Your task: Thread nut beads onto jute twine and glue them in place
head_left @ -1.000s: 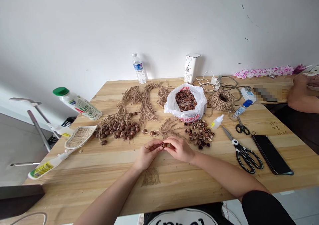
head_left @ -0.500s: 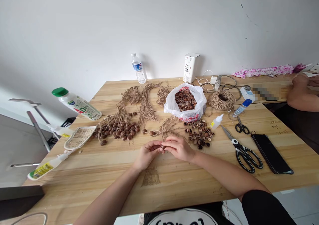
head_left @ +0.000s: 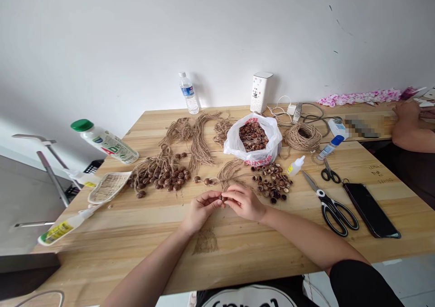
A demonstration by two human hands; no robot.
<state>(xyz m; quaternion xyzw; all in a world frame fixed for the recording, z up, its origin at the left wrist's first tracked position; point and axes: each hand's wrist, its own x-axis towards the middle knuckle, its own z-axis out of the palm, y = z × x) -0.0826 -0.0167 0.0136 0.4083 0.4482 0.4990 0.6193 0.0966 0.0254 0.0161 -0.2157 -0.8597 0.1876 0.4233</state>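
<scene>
My left hand [head_left: 200, 209] and my right hand [head_left: 245, 202] meet above the wooden table [head_left: 238, 248], fingertips pinched together on a small brown nut shell [head_left: 223, 198]. A thin jute cord [head_left: 227, 180] runs from the shell back toward a loose bundle of strings. Just right of my right hand lies a small pile of loose nut shells [head_left: 272, 182]. Behind it a white plastic bag [head_left: 254, 139] stands open, full of shells. Left of my hands lies a heap of shells strung on cords [head_left: 163, 175].
Large black scissors [head_left: 331, 205], small scissors [head_left: 329, 173], a black phone [head_left: 370, 209], a twine ball [head_left: 303, 137] and glue bottles [head_left: 295, 165] lie at the right. Bottles [head_left: 105, 141] and a woven piece [head_left: 108, 185] lie at the left. Another person's arm [head_left: 409, 132] rests far right.
Almost nothing differs. My fingers have shifted slightly on the shell, and the other person's hand at the far right has moved a little.
</scene>
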